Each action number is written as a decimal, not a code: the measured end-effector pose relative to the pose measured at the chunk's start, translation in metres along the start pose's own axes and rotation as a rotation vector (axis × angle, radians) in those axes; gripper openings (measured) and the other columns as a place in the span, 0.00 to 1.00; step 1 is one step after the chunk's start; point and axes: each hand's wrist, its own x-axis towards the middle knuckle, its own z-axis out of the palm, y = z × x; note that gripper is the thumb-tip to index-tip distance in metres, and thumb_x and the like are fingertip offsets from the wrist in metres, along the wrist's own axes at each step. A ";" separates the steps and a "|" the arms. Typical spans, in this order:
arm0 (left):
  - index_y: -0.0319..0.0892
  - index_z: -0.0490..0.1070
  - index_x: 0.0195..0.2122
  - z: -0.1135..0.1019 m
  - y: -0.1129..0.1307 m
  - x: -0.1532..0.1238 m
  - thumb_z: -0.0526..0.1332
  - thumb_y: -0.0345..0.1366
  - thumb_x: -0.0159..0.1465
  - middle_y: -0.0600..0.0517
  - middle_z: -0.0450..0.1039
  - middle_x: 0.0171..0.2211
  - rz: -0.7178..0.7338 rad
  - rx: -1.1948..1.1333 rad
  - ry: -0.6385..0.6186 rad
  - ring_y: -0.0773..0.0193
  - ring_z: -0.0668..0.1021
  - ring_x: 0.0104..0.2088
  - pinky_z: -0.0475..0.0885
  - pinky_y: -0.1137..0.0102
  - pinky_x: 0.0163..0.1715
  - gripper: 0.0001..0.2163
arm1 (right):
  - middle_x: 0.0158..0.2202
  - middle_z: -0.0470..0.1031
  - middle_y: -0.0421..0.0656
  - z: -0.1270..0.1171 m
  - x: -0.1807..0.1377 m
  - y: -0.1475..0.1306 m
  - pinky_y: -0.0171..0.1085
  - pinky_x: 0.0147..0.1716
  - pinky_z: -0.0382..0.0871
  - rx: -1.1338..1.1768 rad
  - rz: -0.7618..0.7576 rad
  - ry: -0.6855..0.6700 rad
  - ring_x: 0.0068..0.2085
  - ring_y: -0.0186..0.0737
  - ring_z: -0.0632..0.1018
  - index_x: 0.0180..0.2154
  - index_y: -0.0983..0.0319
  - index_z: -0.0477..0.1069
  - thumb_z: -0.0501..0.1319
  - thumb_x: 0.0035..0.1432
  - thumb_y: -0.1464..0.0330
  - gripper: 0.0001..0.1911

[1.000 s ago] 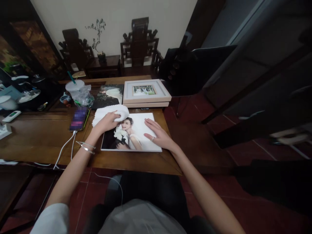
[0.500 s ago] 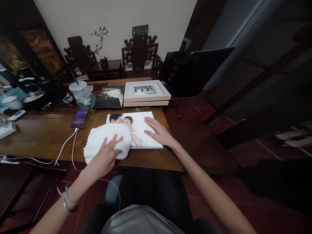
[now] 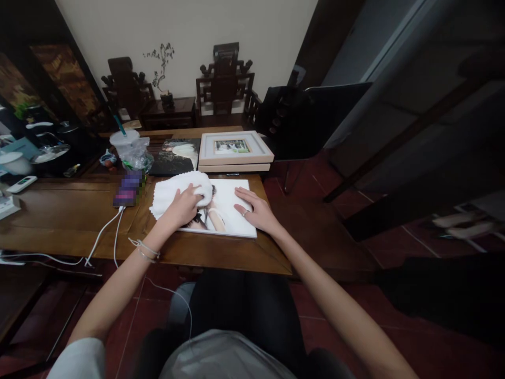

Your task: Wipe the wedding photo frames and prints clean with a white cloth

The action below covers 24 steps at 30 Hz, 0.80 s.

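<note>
A large photo print of a couple lies flat on the wooden table in front of me. My left hand presses a white cloth onto the print's upper left part, fingers curled over the cloth. My right hand lies flat and open on the print's right side, a ring on one finger.
Behind the print are a stacked white picture frame and a dark photo print. A phone with a white cable lies left of the cloth, near a plastic cup and bag. Dark chairs stand beyond the table.
My left hand has pushed the cloth from the print's near left edge back up to its upper left. Before that it swept down from the top. My right hand stayed put.
</note>
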 end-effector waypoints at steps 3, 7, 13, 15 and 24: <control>0.40 0.73 0.47 0.004 0.001 -0.008 0.49 0.18 0.58 0.39 0.61 0.65 0.022 0.012 0.043 0.42 0.60 0.66 0.62 0.39 0.57 0.21 | 0.59 0.71 0.47 0.000 0.002 0.001 0.57 0.63 0.59 0.044 0.019 0.005 0.62 0.50 0.68 0.54 0.57 0.73 0.62 0.58 0.60 0.23; 0.38 0.74 0.45 0.007 0.010 -0.037 0.50 0.18 0.57 0.38 0.59 0.65 0.033 -0.010 0.026 0.40 0.58 0.67 0.58 0.37 0.59 0.20 | 0.59 0.71 0.49 0.001 0.005 0.004 0.56 0.64 0.57 0.120 0.031 -0.011 0.63 0.49 0.67 0.53 0.59 0.74 0.63 0.57 0.63 0.21; 0.36 0.75 0.42 0.008 0.021 -0.064 0.50 0.17 0.56 0.37 0.58 0.66 0.015 0.020 0.035 0.38 0.57 0.67 0.57 0.36 0.60 0.19 | 0.60 0.70 0.50 0.006 0.008 0.002 0.54 0.64 0.57 0.193 0.023 -0.045 0.63 0.48 0.67 0.52 0.60 0.74 0.63 0.56 0.66 0.21; 0.38 0.75 0.42 0.009 0.019 -0.065 0.51 0.17 0.56 0.39 0.59 0.66 0.025 0.015 0.045 0.39 0.58 0.67 0.58 0.37 0.60 0.18 | 0.60 0.69 0.51 0.006 0.008 0.002 0.54 0.63 0.58 0.208 0.029 -0.034 0.62 0.48 0.68 0.52 0.60 0.75 0.63 0.55 0.66 0.21; 0.37 0.71 0.51 -0.005 0.014 -0.019 0.50 0.20 0.60 0.39 0.55 0.68 -0.064 0.041 0.057 0.41 0.56 0.68 0.57 0.39 0.61 0.20 | 0.62 0.67 0.51 0.005 0.003 -0.001 0.55 0.64 0.56 0.067 -0.033 -0.062 0.65 0.51 0.64 0.55 0.60 0.73 0.63 0.58 0.58 0.24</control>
